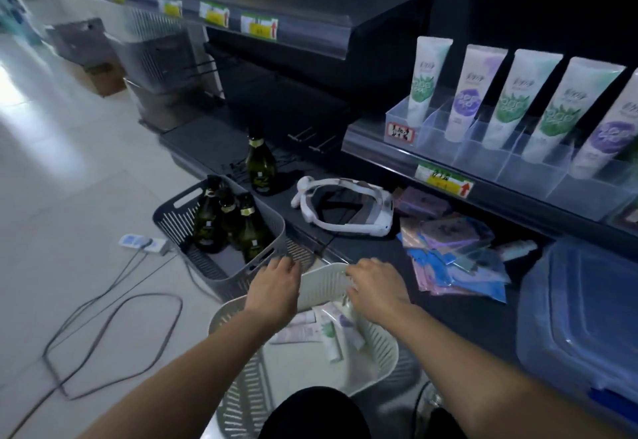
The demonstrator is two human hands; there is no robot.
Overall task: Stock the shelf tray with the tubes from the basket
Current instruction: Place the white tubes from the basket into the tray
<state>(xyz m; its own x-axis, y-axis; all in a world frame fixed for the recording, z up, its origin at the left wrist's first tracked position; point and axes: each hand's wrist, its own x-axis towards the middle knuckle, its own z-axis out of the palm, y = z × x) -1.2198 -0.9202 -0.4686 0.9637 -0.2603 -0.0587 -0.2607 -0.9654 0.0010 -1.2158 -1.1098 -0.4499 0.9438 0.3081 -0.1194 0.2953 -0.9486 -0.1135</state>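
Over white basket [381,347] of tubes [330,334], right hand [376,283] fingers curled on its rim, left hand [272,286] fingers' state unclear

You see a white plastic basket [376,352] with slits, smooth shiny tubes [331,331], and a clear plastic tray [483,159].

A: What hems in the white basket [376,366]?
B: A grey basket [214,266] of bottles [248,228] just beside its far-left rim, sachets [459,266] to the right.
A: The shelf tray [483,162]?
B: The tubes [518,93] stand along the back; front compartments open.
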